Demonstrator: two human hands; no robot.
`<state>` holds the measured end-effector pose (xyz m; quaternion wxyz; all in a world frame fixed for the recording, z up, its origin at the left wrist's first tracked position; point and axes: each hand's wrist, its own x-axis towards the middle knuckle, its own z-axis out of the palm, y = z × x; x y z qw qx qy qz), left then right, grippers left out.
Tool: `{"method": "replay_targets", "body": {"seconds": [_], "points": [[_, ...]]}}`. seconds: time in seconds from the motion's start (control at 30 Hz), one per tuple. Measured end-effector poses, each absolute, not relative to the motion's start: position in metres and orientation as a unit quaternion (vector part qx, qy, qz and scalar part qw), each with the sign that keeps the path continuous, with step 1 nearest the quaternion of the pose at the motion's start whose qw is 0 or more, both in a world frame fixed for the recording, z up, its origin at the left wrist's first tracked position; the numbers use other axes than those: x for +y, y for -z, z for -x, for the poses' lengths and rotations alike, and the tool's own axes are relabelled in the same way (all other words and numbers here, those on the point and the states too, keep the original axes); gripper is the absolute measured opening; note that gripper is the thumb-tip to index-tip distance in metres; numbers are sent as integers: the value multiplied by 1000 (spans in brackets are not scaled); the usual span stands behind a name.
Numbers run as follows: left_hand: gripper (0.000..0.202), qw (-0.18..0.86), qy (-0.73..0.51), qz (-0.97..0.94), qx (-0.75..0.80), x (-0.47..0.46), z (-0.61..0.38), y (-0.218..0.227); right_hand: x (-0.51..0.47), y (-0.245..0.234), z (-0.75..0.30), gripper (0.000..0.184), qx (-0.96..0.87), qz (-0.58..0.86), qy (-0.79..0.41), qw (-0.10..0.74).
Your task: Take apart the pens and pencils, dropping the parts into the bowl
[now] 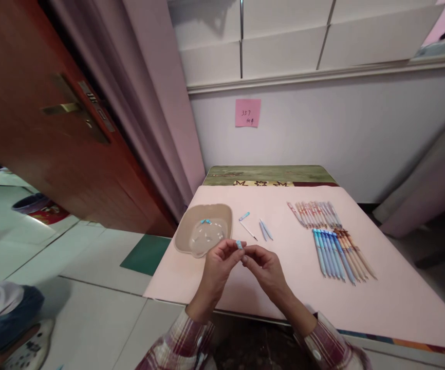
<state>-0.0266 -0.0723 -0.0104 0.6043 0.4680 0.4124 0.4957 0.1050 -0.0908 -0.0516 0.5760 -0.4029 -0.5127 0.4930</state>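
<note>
My left hand (pixel 222 259) pinches a small light-blue pen part (pixel 239 245) between thumb and fingers, above the table's near half. My right hand (pixel 263 264) meets it from the other side, its thumb and fingertips closed at the part's lower end; whatever lies between those fingertips is too small to make out. Just beyond the hands are a blue pen clip piece (pixel 244 216), a thin white refill (pixel 248 230) with a dark tip, and two pale-blue pen barrels (pixel 265 230). To the left, a beige basin (pixel 179 234) holds a few blue and several small whitish pieces.
Blue pens (pixel 328 257) and brown pens (pixel 355 257) lie in a row at right, with more slim pens (pixel 315 214) behind them. A pink note (pixel 247 113) sticks to the wall beyond the pink-covered table (pixel 276 308). Another person's leg (pixel 10 313) shows at lower left.
</note>
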Motion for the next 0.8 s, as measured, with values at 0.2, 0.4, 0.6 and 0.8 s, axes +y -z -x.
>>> {"method": "replay_targets", "body": {"seconds": [0.2,0.4,0.6,0.8], "points": [[24,608,-561,-377,417,-70,36,16,-71,67,-139,30,-529,521,-400,537],[35,633,-571,-319,414,-65,43,12,-30,83,-189,23,-540,780,-138,284],[32,665,-569,-280,396,-66,35,20,-16,93,-178,23,-578,794,-57,177],[20,713,-566,-200,362,-63,30,27,-23,84,-181,18,-529,809,-98,236]]}}
